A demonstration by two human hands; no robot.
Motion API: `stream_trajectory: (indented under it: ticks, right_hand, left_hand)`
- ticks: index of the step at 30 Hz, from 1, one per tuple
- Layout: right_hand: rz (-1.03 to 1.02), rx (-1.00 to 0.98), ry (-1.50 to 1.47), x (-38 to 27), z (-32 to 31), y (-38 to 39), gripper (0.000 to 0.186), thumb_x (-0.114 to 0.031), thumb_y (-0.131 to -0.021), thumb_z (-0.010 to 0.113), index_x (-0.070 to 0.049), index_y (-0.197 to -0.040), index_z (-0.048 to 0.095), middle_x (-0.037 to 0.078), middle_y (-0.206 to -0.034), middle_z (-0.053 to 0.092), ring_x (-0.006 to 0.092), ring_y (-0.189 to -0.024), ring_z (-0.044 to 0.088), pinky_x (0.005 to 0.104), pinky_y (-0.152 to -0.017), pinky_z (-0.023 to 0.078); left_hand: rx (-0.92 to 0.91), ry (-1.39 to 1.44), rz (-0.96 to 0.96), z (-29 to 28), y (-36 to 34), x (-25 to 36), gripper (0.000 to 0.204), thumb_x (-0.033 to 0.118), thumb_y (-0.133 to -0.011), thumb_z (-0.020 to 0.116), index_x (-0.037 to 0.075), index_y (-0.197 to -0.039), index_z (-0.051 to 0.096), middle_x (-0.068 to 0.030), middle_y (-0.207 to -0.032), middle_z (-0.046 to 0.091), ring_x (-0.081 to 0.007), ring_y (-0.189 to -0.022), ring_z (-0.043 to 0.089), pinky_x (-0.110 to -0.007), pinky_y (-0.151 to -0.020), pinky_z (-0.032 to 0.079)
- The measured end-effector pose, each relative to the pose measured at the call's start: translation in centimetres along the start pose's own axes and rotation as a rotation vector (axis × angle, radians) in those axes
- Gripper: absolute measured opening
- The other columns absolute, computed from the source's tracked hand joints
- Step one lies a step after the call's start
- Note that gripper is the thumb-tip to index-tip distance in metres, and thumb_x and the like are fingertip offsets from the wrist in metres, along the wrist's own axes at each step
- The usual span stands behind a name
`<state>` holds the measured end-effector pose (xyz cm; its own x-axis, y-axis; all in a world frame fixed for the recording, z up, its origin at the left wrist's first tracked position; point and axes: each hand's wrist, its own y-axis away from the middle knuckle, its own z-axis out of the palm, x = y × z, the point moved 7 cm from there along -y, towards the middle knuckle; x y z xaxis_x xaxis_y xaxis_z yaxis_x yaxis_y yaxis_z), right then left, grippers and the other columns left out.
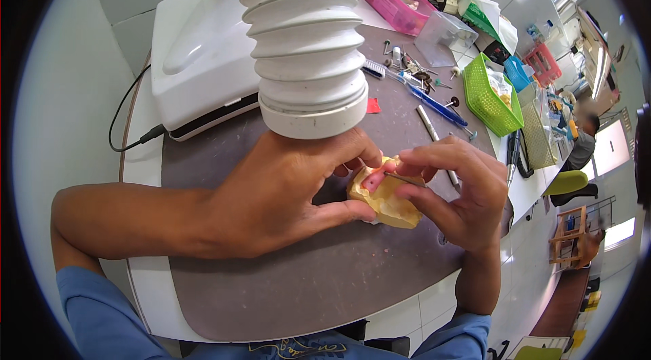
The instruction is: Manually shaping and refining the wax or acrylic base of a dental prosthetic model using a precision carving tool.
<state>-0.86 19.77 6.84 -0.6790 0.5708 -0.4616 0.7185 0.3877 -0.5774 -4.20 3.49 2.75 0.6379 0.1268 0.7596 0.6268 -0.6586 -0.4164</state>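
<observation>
My left hand (285,194) is closed around the back and left side of a yellow plaster dental cast (398,211), with its thumb at the lower edge. Pink material (373,181) lies on the upper left part of the cast. My right hand (464,187) pinches a thin metal tool (408,180) over the cast, its tip at the pink material. A white corrugated suction hose (305,48) hangs just above my left hand, hiding part of the bench behind it.
The grey mat (271,299) bears a white machine (200,48), scattered burs (413,65), a blue tool (434,102) and a silver handpiece (430,123). Pink (376,1) and green baskets (485,99) line the back right. Other people (580,150) sit in the far right background.
</observation>
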Motion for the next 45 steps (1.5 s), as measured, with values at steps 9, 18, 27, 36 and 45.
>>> stream_trajectory:
  ticks: [9, 18, 27, 36, 45]
  right_hand:
    - [-0.071, -0.011, 0.069, -0.4, -0.2, 0.1, 0.022, -0.008, -0.072, 0.089, -0.005, -0.089, 0.075, 0.009, -0.083, 0.074, 0.0195, -0.071, 0.073, 0.0288, -0.059, 0.054]
    - [-0.152, 0.025, 0.093, -0.6, -0.3, 0.3, 0.026, -0.007, -0.07, 0.091, -0.002, -0.088, 0.073, 0.01, -0.077, 0.072, 0.0193, -0.067, 0.072, 0.0276, -0.054, 0.053]
    - [0.004, 0.33, -0.063, -0.6, -2.9, 2.7, 0.028, 0.014, -0.078, 0.078, 0.004, -0.101, 0.066, 0.017, -0.09, 0.073, 0.0215, -0.082, 0.072, 0.0278, -0.071, 0.055]
    - [0.281, 0.267, 0.246, -0.4, -3.3, 5.0, 0.018, 0.01, -0.083, 0.075, 0.003, -0.099, 0.073, 0.014, -0.092, 0.076, 0.0208, -0.081, 0.073, 0.0293, -0.073, 0.056]
    - [0.392, 0.07, 0.643, 1.7, -4.0, 5.7, 0.018, -0.006, -0.084, 0.08, -0.005, -0.102, 0.075, 0.011, -0.098, 0.074, 0.0254, -0.081, 0.072, 0.0344, -0.071, 0.056]
  left_hand:
    - [-0.004, -0.024, 0.074, -0.2, -0.1, 0.2, 0.047, 0.015, -0.076, 0.091, 0.004, -0.116, 0.07, -0.0122, -0.121, 0.072, -0.0265, -0.107, 0.071, -0.037, -0.093, 0.057]
    - [-0.001, -0.048, 0.057, -0.2, -0.1, 0.2, 0.045, 0.016, -0.076, 0.091, 0.004, -0.114, 0.071, -0.0128, -0.12, 0.073, -0.026, -0.107, 0.072, -0.036, -0.093, 0.057]
    - [0.04, -0.068, 0.106, -0.2, -0.1, 0.3, 0.051, 0.019, -0.075, 0.092, 0.004, -0.119, 0.07, -0.0082, -0.112, 0.074, -0.0225, -0.098, 0.072, -0.034, -0.088, 0.058]
    - [-0.097, 0.005, 0.105, 0.7, 0.0, 0.4, 0.095, 0.018, -0.072, 0.094, 0.007, -0.152, 0.042, -0.0114, -0.142, 0.056, -0.0203, -0.103, 0.065, -0.033, -0.084, 0.056]
    - [-0.285, 0.312, 0.039, 1.9, -0.7, -0.8, 0.098, -0.001, -0.078, 0.078, 0.007, -0.16, 0.023, -0.0166, -0.147, 0.052, -0.0248, -0.13, 0.057, -0.039, -0.114, 0.044]
